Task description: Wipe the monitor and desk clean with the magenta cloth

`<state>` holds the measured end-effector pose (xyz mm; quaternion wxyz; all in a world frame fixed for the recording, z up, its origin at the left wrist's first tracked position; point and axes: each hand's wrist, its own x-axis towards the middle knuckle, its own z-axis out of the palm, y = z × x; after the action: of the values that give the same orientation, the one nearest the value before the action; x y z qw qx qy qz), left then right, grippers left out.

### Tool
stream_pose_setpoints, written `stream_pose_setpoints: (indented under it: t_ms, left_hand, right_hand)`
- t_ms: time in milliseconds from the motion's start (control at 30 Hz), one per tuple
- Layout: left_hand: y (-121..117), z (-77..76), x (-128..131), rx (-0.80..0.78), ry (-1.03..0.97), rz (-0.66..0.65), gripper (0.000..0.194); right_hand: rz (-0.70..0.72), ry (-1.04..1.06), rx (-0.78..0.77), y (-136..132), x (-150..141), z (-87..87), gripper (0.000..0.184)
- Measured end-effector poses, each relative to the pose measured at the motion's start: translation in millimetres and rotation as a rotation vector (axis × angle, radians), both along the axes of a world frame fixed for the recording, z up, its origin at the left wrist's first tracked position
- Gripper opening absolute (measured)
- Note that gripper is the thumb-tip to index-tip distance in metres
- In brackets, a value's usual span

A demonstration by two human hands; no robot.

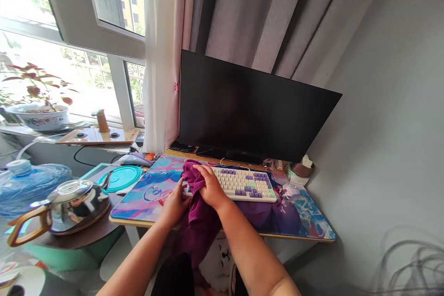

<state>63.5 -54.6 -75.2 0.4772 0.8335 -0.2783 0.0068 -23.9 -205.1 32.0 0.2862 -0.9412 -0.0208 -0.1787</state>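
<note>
And the right grip has one purple cloth clutched, bunched against one keyboard reaching out rightward! Left grip alongside, fingers curled, hold hidden: can't tell. Looks like cloth-work on the keyboard, calling next for steady pressure. Beneath both, one mat; beyond, one monitor; far left, one kettle.

The right hand lay ahead of the left, fingers bent in a grip. The left hand sat just beside it, its fingertips too hidden to judge. Both bare forearms slanted back behind the hands.
</note>
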Motion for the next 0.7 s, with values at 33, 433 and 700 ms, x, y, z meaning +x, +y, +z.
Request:
stream_pose_setpoints:
  t_ms: [33, 433, 700]
  left_hand:
    - [-0.4, 1.3, -0.4, 0.017, -0.007, 0.002, 0.077]
    - [-1.4, 0.0, -4.1, 0.119, -0.095, 0.034, 0.077]
    - [-3.3, -3.9, 3.1, 0.143, -0.096, 0.016, 0.077]
  right_hand:
    - [-0.014, 0.043, -0.055, -10.1, -7.4, 1.2, 0.069]
    - [-0.522, 0.41, -0.483, -149.7, -151.2, 0.7, 0.06]
    - [-0.699, 0.557, -0.404, -219.0, -230.7, -19.4, 0.079]
